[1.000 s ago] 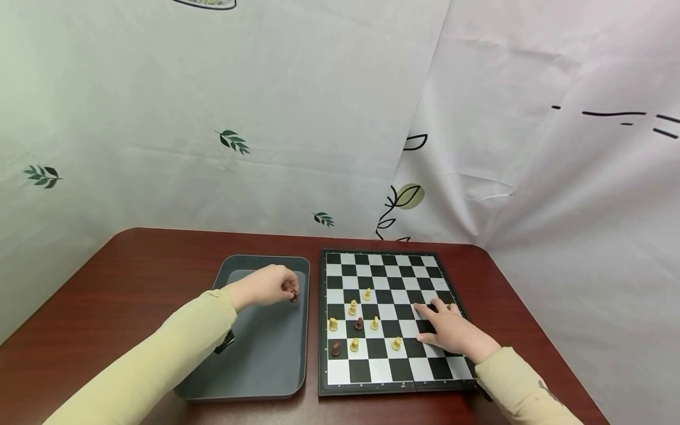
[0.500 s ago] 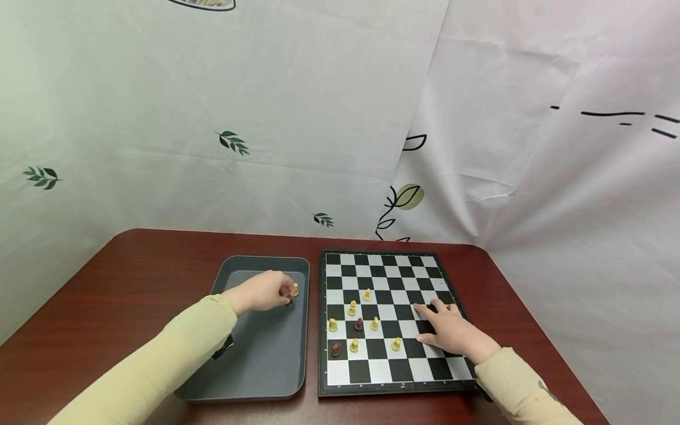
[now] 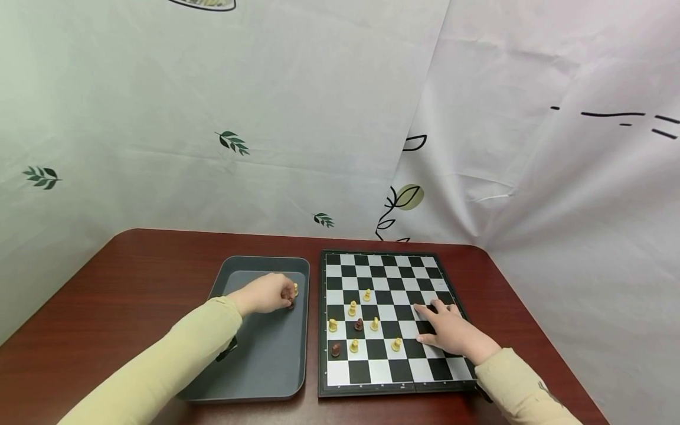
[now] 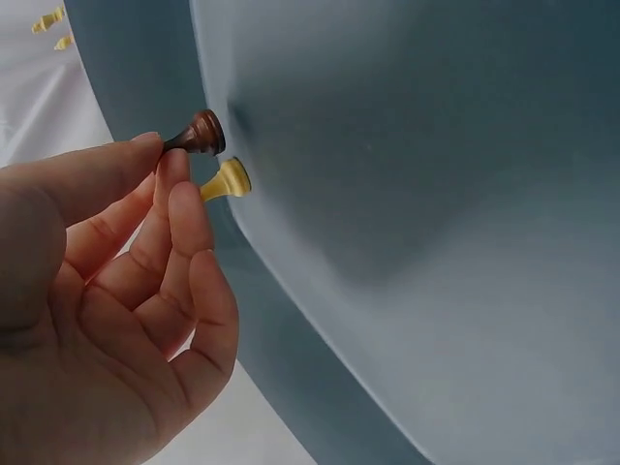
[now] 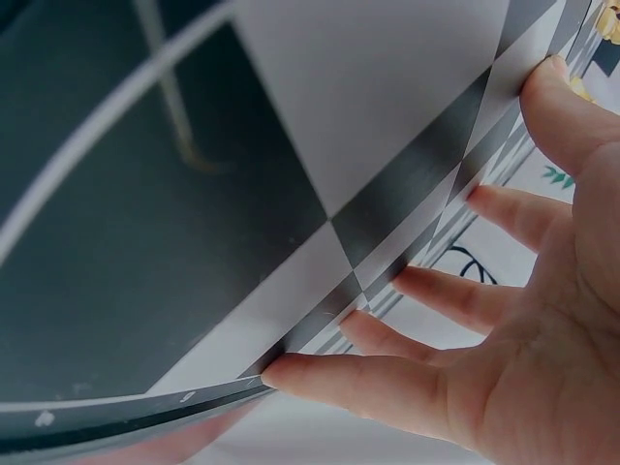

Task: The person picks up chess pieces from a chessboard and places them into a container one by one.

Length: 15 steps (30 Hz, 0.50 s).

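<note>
My left hand (image 3: 267, 293) is over the grey tray (image 3: 265, 360), near its right wall. Its thumb and index finger pinch a dark brown chess piece (image 4: 201, 134) by the top, with the base showing. Close beside it in the tray is a yellow chess piece (image 4: 229, 179), partly hidden by the fingers. My right hand (image 3: 451, 330) rests on the right part of the chessboard (image 3: 398, 386), fingers spread and fingertips touching the squares. Several yellow pieces, among them one yellow piece (image 3: 353, 308), and two brown ones, including a brown piece (image 3: 336, 349), stand on the board's left half.
Tray and board lie side by side on a reddish-brown table (image 3: 133, 277), with a narrow strip between them. A white cloth (image 3: 319, 118) printed with leaves hangs behind the table.
My left hand has shifted slightly left and down with the brown chess piece, and the yellow piece in the tray has come into view. The right hand has stayed in place.
</note>
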{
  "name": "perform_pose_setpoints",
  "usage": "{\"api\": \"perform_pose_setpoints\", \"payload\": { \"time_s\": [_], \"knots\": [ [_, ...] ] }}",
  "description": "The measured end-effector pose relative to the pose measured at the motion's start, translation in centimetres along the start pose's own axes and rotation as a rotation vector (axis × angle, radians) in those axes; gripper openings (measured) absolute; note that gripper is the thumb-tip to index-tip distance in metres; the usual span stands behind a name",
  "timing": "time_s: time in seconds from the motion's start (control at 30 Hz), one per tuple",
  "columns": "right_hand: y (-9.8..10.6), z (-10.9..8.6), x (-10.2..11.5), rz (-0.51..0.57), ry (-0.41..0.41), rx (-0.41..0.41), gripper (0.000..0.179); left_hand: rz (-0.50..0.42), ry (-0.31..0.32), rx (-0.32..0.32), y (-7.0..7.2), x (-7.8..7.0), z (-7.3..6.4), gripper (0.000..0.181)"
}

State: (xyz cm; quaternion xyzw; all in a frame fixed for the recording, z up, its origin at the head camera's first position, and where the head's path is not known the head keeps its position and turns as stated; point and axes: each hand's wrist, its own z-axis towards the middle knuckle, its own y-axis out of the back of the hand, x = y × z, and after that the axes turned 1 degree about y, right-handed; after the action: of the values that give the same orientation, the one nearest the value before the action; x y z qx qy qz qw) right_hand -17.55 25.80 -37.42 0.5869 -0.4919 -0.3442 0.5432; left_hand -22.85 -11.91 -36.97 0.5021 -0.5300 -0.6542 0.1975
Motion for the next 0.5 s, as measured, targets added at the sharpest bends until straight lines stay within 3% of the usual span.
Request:
{"api": "perform_pose_setpoints", "payload": {
  "time_s": [0.5],
  "knots": [
    [-0.05, 0.08, -0.08, -0.004, -0.004, -0.001, 0.063, 0.024, 0.004, -0.016, -0.6, -0.13, 0.46, 0.012]
  ]
}}
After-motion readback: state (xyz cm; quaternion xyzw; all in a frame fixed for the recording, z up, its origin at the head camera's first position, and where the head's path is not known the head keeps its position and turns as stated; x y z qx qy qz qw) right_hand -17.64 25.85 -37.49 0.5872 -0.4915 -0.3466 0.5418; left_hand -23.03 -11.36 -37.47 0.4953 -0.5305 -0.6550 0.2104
